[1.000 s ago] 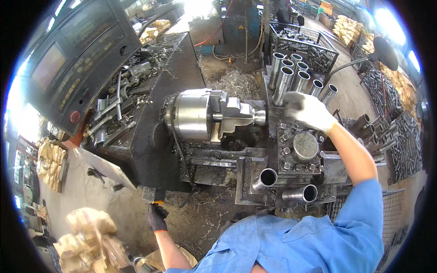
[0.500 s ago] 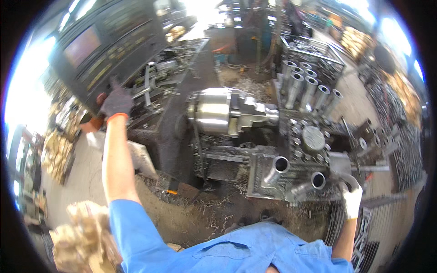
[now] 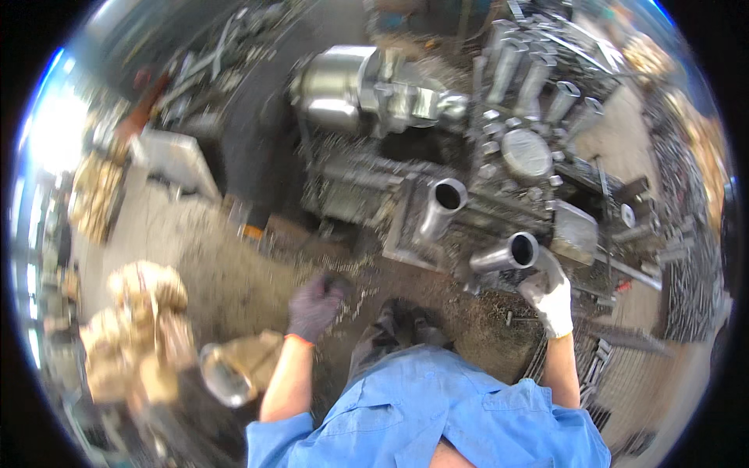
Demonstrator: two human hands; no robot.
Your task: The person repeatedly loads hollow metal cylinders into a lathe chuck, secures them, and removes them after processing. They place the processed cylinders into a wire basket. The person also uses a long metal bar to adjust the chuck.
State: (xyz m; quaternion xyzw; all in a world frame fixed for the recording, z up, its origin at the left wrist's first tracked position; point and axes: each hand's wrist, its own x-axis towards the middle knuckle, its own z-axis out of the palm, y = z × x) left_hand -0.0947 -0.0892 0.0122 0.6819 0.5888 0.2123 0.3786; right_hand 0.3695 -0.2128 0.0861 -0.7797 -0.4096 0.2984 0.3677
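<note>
My left hand (image 3: 316, 306), in a dark glove with an orange cuff, is in front of my body over the floor. Its fingers look loosely curled, and nothing shows in them. My right hand (image 3: 550, 300), in a white glove, has thumb and fingers apart beside the open end of a shiny metal tube (image 3: 495, 257); blur hides whether they touch. That tube leans with its mouth toward the hand. To its left, a second metal tube (image 3: 442, 209) stands tilted on the machine's flat carriage (image 3: 402, 246).
A lathe chuck (image 3: 335, 90) holds a stepped metal part. Behind the round bolted tool post (image 3: 527, 154) are several upright tubes (image 3: 538, 74). A metal block (image 3: 576, 232) lies right of the near tube. Paper-wrapped bundles (image 3: 140, 335) and a wrapped ring-ended piece (image 3: 226, 376) sit at left.
My left hand has come down from the control panel to in front of my body. My right hand has moved from beside the block to the near tube's mouth. The view has tilted down.
</note>
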